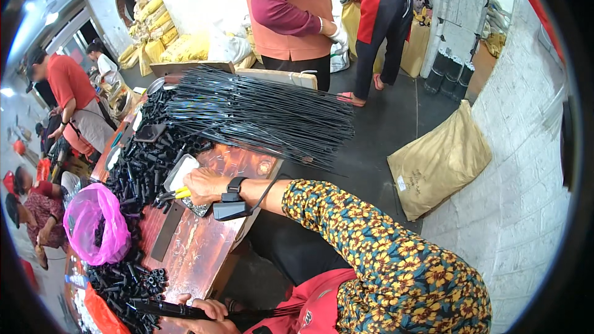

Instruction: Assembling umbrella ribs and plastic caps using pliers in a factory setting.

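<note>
My right hand (203, 185) reaches out over a reddish-brown table (204, 241) and grips yellow-handled pliers (176, 194), right beside a small metal tray (180, 170). A black watch and a black clip-on device with a cable sit at that wrist. Close to my body at the lower edge, my left hand (207, 309) is closed around a bundle of thin black rods (164, 309). Lying along the table's left side is a heap of short black plastic tubes (139, 167). A big fan of long black rods (260, 114) lies across the far end.
A pink plastic bag (96, 222) rests on the tube heap, and a flat dark bar (168, 232) lies on the table. A person in an orange top (291, 12) stands past the table; others work at left. A tan sack (439, 161) leans near the white brick wall (526, 167).
</note>
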A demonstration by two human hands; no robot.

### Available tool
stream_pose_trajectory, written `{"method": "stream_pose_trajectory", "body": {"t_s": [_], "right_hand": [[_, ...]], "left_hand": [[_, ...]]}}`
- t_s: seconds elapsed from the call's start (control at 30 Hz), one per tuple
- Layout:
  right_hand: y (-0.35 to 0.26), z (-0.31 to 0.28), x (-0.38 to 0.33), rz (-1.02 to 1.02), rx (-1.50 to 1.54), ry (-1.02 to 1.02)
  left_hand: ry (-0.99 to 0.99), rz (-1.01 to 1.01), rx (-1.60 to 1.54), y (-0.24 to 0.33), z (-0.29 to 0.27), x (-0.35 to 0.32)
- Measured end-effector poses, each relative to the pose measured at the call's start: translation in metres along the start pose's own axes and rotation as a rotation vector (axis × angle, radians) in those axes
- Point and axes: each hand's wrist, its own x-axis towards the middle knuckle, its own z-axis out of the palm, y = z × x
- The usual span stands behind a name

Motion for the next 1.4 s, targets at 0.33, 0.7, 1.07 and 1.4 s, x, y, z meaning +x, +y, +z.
{"method": "stream_pose_trajectory", "body": {"t_s": [0.33, 0.7, 1.07, 1.4], "right_hand": [[-0.001, 0.000, 0.003, -0.013, -0.002, 0.035], [0.003, 0.000, -0.003, -0.024, 0.141, -0.120], [-0.049, -0.066, -0.059, 0.240, 1.112, -0.002], [-0.099, -0.080, -0.112, 0.316, 1.468, -0.125]], "left_hand": [[0.060, 0.058, -0.069, 0.001, 0.002, -0.004], [0.064, 0.080, -0.106, -0.007, -0.003, -0.010], [-0.015, 0.029, -0.092, 0.004, 0.002, -0.013], [-0.130, 0.071, -0.123, 0.004, 0.005, -0.024]]}}
